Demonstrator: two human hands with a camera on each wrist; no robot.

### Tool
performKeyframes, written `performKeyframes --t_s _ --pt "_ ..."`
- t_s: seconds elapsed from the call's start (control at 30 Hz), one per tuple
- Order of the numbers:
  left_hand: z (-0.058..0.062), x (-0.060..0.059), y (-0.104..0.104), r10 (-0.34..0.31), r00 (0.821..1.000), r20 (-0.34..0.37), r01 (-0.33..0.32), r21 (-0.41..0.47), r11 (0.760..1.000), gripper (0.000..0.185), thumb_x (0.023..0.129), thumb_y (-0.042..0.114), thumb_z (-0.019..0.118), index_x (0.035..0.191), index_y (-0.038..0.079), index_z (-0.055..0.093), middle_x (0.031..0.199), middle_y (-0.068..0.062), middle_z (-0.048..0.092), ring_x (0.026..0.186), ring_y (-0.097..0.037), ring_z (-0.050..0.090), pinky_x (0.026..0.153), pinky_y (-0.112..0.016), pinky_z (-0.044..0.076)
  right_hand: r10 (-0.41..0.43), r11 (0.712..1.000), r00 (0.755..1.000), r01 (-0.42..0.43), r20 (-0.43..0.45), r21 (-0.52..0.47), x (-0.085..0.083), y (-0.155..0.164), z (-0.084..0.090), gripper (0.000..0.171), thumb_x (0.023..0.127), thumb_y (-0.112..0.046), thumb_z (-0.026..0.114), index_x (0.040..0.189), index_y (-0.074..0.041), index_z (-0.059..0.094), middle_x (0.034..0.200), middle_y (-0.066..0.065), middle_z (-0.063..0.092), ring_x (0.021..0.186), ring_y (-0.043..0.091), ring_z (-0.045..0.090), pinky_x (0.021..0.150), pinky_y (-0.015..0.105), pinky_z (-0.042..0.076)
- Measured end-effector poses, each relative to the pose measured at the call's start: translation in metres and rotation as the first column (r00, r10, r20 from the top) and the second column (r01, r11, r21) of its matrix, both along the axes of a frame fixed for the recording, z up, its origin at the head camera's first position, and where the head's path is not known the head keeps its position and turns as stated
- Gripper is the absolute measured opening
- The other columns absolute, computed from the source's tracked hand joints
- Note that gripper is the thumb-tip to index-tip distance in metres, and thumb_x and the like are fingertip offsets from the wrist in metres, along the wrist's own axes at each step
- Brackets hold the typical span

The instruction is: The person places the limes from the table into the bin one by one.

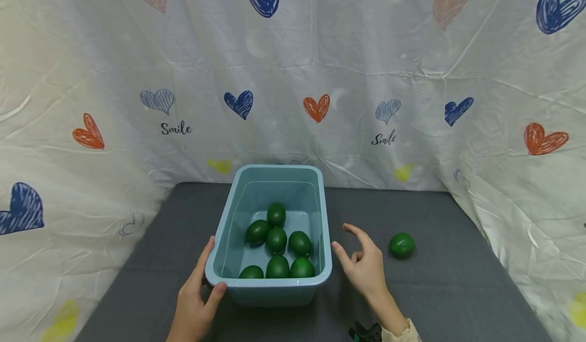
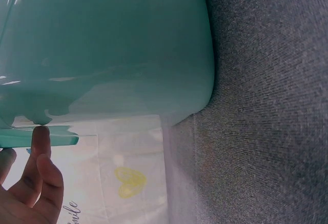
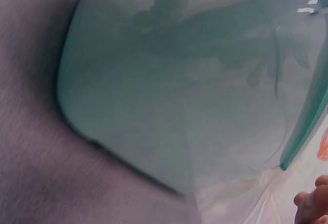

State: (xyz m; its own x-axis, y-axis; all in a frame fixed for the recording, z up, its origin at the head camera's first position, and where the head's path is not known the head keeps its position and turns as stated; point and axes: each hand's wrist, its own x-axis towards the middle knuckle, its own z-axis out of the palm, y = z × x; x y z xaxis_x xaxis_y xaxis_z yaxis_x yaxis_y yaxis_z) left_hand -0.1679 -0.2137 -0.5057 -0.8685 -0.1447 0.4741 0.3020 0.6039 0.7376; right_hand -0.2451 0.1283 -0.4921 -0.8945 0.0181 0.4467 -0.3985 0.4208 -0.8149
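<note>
A light blue plastic bin (image 1: pixel 273 287) stands on the grey table and holds several dark green limes (image 1: pixel 276 240). My left hand (image 1: pixel 201 291) grips the bin's near left corner, thumb on the rim; the left wrist view shows its fingers (image 2: pixel 40 152) against the rim of the bin (image 2: pixel 113 44). My right hand (image 1: pixel 361 263) hovers just right of the bin, fingers loosely spread, holding nothing. One more lime (image 1: pixel 402 245) lies alone on the table to that hand's right. The right wrist view shows the bin's outer wall (image 3: pixel 169 101), blurred, and a fingertip (image 3: pixel 312 203).
A grey cloth (image 1: pixel 435 291) covers the table. White sheeting with heart prints (image 1: pixel 316 77) closes in the back and both sides. A small dark object (image 1: pixel 366 332) sits at the near edge by my right wrist.
</note>
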Motion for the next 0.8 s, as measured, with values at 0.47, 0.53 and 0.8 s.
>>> performKeyframes --t_s 0.47,0.53,0.8 --pt "0.0 0.0 -0.001 0.01 1.0 0.011 -0.01 -0.012 1.0 0.087 0.098 0.01 0.072 0.17 0.031 0.028 0.168 -0.001 0.041 0.13 0.012 0.045 0.093 -0.002 0.038 -0.18 0.952 0.984 0.173 0.007 0.254 -0.007 0.034 -0.028 0.071 0.086 -0.034 0.09 0.145 -0.005 0.063 0.14 0.017 0.066 0.039 0.003 0.037 0.05 0.03 0.049" --pt "0.0 0.0 -0.001 0.008 1.0 0.01 -0.008 -0.012 1.0 0.087 0.098 0.01 0.072 0.169 0.033 0.028 0.168 0.0 0.041 0.129 0.011 0.045 0.093 -0.003 0.039 -0.21 0.932 0.977 0.207 -0.02 0.298 -0.011 0.04 -0.034 0.074 0.084 -0.033 0.092 0.144 -0.003 0.063 0.139 0.02 0.067 0.057 0.014 0.061 0.069 0.042 0.059" --pt "0.0 0.0 -0.002 0.008 1.0 0.009 -0.008 -0.015 1.0 0.086 0.098 0.01 0.073 0.17 0.03 0.029 0.168 0.0 0.041 0.127 0.009 0.047 0.09 -0.004 0.04 -0.277 0.894 0.959 0.279 -0.057 0.35 -0.024 0.067 -0.054 0.076 0.08 -0.026 0.095 0.142 0.005 0.062 0.137 0.028 0.066 0.12 0.049 0.065 0.094 0.064 0.053"
